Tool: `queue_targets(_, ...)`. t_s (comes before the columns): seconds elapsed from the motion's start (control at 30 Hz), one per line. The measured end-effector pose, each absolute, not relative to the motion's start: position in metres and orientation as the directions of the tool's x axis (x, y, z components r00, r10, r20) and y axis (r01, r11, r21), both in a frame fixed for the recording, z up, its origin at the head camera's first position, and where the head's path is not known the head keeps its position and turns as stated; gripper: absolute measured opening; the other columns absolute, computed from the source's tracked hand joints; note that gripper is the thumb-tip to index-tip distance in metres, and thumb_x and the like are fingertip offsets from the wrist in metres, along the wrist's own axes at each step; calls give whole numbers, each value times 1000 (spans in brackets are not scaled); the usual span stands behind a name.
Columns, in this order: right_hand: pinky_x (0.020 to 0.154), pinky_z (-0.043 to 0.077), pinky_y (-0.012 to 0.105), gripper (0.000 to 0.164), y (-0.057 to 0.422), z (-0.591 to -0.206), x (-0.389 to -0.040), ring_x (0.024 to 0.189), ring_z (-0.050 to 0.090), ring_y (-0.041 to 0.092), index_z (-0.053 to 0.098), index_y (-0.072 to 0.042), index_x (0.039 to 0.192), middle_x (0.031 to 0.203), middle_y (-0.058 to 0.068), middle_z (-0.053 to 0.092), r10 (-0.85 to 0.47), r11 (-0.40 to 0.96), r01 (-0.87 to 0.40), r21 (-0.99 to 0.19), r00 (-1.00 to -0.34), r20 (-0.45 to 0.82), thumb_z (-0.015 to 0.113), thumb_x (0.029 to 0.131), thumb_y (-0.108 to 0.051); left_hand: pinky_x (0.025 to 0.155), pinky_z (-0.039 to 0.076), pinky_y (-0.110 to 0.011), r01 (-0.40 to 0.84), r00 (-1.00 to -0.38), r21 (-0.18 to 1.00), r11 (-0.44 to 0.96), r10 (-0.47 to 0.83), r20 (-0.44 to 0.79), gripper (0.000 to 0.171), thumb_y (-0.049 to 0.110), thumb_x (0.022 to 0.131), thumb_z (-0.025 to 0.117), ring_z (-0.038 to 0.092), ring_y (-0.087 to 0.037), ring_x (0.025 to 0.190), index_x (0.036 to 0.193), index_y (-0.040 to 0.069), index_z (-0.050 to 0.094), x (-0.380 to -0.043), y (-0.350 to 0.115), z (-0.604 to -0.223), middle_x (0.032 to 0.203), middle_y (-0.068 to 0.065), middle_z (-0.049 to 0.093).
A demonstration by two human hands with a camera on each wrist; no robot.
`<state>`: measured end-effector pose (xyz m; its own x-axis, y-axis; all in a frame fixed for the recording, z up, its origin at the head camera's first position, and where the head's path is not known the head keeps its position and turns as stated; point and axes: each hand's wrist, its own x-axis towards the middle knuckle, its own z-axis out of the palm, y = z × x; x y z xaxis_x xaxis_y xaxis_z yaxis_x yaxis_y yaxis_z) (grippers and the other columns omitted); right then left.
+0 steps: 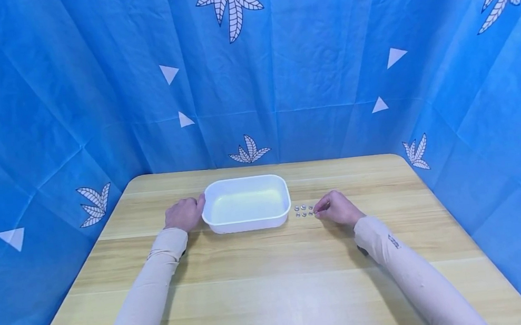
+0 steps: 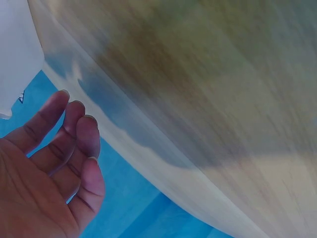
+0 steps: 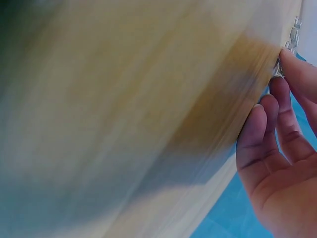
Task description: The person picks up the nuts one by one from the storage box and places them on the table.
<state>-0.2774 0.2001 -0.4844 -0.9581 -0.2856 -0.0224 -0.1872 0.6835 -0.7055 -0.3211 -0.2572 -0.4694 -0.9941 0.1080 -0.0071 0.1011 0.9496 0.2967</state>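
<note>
A white plastic basin [image 1: 248, 226] stands on the table. My left hand [image 1: 185, 214] is at its left end, with the thumb at the rim. In the left wrist view the fingers [image 2: 89, 136] of that hand are loosely bent, apart from the basin wall. Several small, clear, shiny pieces [image 1: 297, 215] lie in two short rows right of the basin. My right hand [image 1: 337, 208] is at the right end of these rows, its thumb and forefinger pinching a small clear glass-like piece [image 3: 278, 70]. The fingertips partly cover that piece.
The wood-grain table [image 1: 264, 289] has rounded far corners. A blue curtain [image 1: 316, 61] with white leaf and triangle prints surrounds its back and sides. Both forearms reach in from the near edge.
</note>
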Motion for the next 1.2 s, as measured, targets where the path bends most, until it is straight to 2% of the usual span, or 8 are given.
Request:
queue_targets(0.47,93,58,45,16,202,-486,-277,94,73,23,79,-1,104,104,16,79,-278,673,-160,-722,-960,-46,77,88,-2,77,56,-56,95,-995,298,950,104,-13,77,52,110,18,70,-42,95,109,-2,71,-320,-257,-469,109,-26,72)
queue_targets(0.87,84,56,34,15,203,-486,-278,88,69,18,79,-1,103,100,14,79,-282,672,-154,-725,-958,-58,77,88,-3,74,56,-55,97,-994,294,951,105,-11,76,52,110,19,70,-40,91,107,-3,71,-321,-257,-469,106,-25,72)
queue_targets(1.2,81,54,32,16,203,-488,-279,87,67,16,79,-2,103,99,13,78,-287,673,-168,-721,-957,-45,77,88,-3,75,56,-56,96,-995,289,953,103,-12,78,53,110,16,70,-41,94,110,-2,72,-322,-258,-471,110,-26,72)
